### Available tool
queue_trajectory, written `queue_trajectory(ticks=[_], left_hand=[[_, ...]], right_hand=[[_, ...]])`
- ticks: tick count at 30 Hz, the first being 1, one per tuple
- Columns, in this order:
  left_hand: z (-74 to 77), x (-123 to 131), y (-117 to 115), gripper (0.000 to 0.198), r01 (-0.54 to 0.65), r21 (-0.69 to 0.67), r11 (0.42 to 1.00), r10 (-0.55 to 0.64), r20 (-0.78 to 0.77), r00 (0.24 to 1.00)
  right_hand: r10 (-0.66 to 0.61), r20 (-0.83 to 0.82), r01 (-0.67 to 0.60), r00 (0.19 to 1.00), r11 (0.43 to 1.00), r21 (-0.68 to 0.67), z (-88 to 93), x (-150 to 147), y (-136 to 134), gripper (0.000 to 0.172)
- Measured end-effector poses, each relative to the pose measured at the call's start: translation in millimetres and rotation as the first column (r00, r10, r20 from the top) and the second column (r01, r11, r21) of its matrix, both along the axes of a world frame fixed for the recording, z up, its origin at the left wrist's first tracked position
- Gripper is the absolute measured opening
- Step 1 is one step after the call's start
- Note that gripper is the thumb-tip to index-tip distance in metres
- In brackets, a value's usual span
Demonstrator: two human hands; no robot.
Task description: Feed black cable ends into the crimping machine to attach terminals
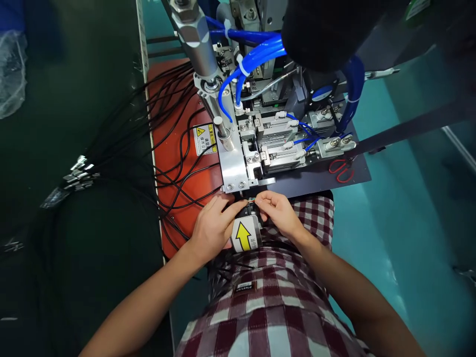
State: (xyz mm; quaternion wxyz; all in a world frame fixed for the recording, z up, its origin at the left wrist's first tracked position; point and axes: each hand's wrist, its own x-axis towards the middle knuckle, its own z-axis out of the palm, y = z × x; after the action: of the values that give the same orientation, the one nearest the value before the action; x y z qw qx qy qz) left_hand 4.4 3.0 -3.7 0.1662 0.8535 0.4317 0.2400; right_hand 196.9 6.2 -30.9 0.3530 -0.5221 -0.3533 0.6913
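My left hand (213, 224) lies at the front of a metal machine (235, 171), fingers closed around the end of a black cable (201, 198) that is mostly hidden under them. Its index finger points at a small bundle of thin coloured wires (251, 200). From the other side, my right hand (278, 212) pinches those wires between thumb and fingertips. Just below the fingertips is a dark fixture, with a white plate bearing a yellow arrow (243, 234) in front of it. How the wires sit against the machine is too small to tell.
Many black cables (174, 171) cross the red base plate (163, 148) to a cluster of metal connectors (80, 173) on the dark surface at left. Blue air hoses (260, 49) arch over the machine. Red-handled scissors (341, 171) lie at right. A warning label (205, 139) sits behind my left hand.
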Motion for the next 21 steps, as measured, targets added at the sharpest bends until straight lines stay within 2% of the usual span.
queue_trajectory(ticks=[3, 6, 15, 19, 21], left_hand=[[0.4, -0.6, 0.0, 0.022, -0.009, -0.051, 0.999, 0.012, 0.057, 0.998], [0.8, -1.3, 1.1, 0.023, 0.014, -0.024, 1.000, -0.013, 0.040, 0.999], [1.1, 0.6, 4.4, 0.027, 0.041, 0.043, 0.998, -0.040, -0.015, 0.999], [6.9, 1.0, -3.1, 0.029, -0.002, 0.131, 0.991, 0.031, -0.219, 0.975], [8.1, 0.5, -5.6, 0.032, -0.014, 0.145, 0.989, 0.055, -0.281, 0.958]], right_hand=[[-0.048, 0.015, 0.048, 0.999, 0.998, 0.028, -2.7, -1.8, -1.1, 0.034], [-0.072, 0.044, 0.069, 0.996, 0.995, 0.072, -1.6, -7.1, -1.1, 0.033], [-0.084, -0.044, 0.085, 0.995, 0.996, 0.015, 1.6, -12.1, 2.9, 0.033], [-0.080, -0.139, 0.073, 0.987, 0.996, -0.058, -3.8, -10.7, 3.7, 0.036], [-0.064, -0.136, 0.057, 0.989, 0.997, -0.051, -4.6, -10.3, 3.7, 0.037]])
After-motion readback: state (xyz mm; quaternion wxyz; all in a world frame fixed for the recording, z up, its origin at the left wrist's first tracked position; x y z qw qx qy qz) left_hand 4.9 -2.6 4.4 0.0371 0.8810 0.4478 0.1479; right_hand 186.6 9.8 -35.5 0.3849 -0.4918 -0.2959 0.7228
